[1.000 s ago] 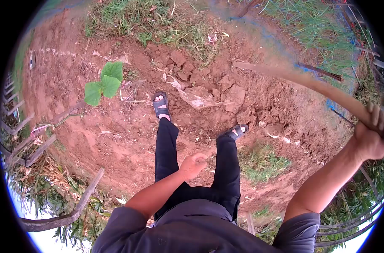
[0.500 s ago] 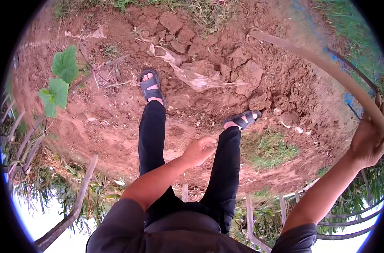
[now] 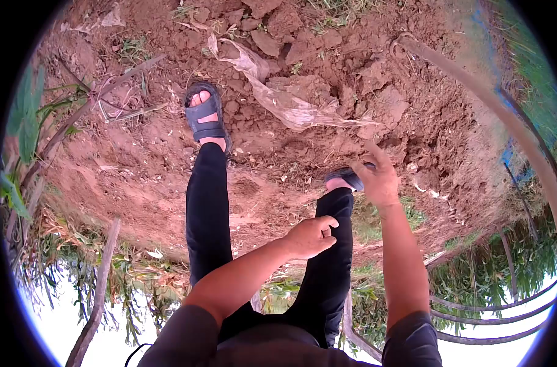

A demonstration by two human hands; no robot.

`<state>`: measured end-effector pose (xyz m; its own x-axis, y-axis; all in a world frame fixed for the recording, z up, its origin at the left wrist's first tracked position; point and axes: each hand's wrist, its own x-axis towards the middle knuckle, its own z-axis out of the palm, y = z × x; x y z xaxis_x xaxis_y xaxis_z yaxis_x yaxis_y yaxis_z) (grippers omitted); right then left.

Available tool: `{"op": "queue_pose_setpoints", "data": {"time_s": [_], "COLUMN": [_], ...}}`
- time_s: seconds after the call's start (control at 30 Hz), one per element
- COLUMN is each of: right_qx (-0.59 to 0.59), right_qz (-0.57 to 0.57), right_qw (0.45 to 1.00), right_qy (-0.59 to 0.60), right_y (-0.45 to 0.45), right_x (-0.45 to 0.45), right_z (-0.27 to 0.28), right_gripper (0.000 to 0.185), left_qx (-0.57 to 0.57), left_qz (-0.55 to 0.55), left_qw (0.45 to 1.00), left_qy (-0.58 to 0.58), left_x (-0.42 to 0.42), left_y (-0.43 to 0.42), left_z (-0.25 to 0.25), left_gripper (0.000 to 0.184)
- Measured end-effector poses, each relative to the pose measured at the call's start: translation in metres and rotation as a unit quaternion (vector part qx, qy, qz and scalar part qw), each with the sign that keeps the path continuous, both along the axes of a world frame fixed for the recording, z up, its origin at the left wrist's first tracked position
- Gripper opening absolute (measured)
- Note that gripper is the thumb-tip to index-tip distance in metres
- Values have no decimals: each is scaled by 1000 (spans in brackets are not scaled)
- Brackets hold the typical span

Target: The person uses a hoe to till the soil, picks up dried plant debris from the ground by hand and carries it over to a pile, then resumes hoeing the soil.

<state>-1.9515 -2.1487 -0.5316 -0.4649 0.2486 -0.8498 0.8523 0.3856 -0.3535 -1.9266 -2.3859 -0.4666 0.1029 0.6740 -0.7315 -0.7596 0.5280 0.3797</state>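
One thick curved pole [image 3: 487, 98], apart from spread right fingers [image 3: 376, 154], left fingers [image 3: 328, 221] half-curled.

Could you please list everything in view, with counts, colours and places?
Curved pole: one, brown, upper right to right edge
Torn sheet: one, pale brown, upper middle on the soil
Soil: reddish brown, throughout; clods at top
Leafy plant: one, green, left edge
Wooden post: one, greyish brown, lower left
Curved bars: three, grey, lower right
Grass patch: one, green, beside right forearm
Sandals: two, dark grey, on the feet
Trousers: one pair, black, lower middle
Left hand: one, loosely curled, before right thigh
Right hand: one, fingers spread, near right sandal
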Motion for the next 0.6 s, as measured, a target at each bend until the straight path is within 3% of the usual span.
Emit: {"op": "queue_pose_setpoints", "data": {"time_s": [0.07,0.13,0.23,0.3,0.33,0.43,0.5,0.57,0.6], "right_qx": [19,77,186,207,206,164,163,64,62], "right_qz": [129,174,169,309,376,401,385,253,262], "right_qw": [990,981,966,908,887,888,901,942,954], "right_qy": [-50,-45,-69,-193,-169,-155,-117,-209,-132], "right_y": [-42,-57,-69,-68,-66,-66,-69,-84,-86], "right_x": [-6,-5,-26,-30,-19,15,30,-1,0], "right_z": [-47,-97,-126,-133,-136,-136,-126,-88,-76], "right_gripper": [69,71,73,65,51,39,41,43,45], "left_qx": [14,34,36,39,43,46,44,32,42], "left_qz": [-20,-36,-12,-8,-8,-5,-4,-2,-9], "left_qw": [999,999,999,999,999,999,999,999,999], "left_qy": [-22,-1,-6,9,16,24,4,-12,-14], "left_x": [1,4,-4,-1,-2,-8,-18,-24,-26], "left_y": [-7,-15,-26,-31,-34,-36,-32,-29,-28], "left_z": [-1,-7,-9,-9,-9,-7,-5,-1,-1], "left_gripper": [46,45,44,44,43,43,44,44,45]}}
